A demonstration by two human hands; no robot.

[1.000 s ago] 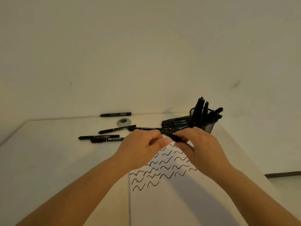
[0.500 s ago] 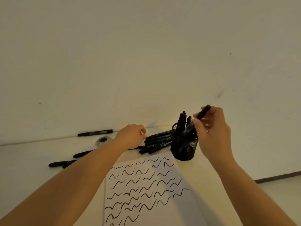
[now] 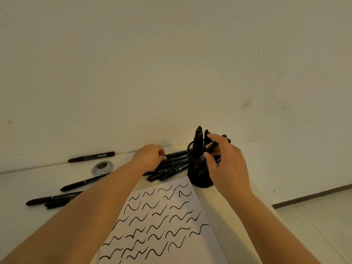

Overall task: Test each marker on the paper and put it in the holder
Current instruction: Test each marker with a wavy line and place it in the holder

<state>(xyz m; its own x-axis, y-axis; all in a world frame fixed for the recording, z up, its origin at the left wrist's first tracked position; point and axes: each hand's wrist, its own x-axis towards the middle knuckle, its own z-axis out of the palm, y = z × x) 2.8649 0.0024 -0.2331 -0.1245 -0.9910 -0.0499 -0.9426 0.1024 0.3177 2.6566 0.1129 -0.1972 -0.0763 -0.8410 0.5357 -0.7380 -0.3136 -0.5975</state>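
The right hand [image 3: 226, 161] pinches a black marker [image 3: 208, 152] tilted tip-down over the mesh holder [image 3: 198, 176] right of frame centre, angled so it slides in among those already standing. The left hand [image 3: 149, 156], fingers curled, rests on the stack of markers [image 3: 171, 166] just left of the holder, probably to pick the next one. The paper [image 3: 162, 221] with wavy test strokes lies at lower centre on the table [image 3: 28, 178].

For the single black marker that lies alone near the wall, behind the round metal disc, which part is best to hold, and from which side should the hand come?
Grip the lone black marker at mid-barrel, coming from above with fingers across its width. It lies flat and nearly parallel to the wall behind it, apart from the round metal disc, so front and top look open.
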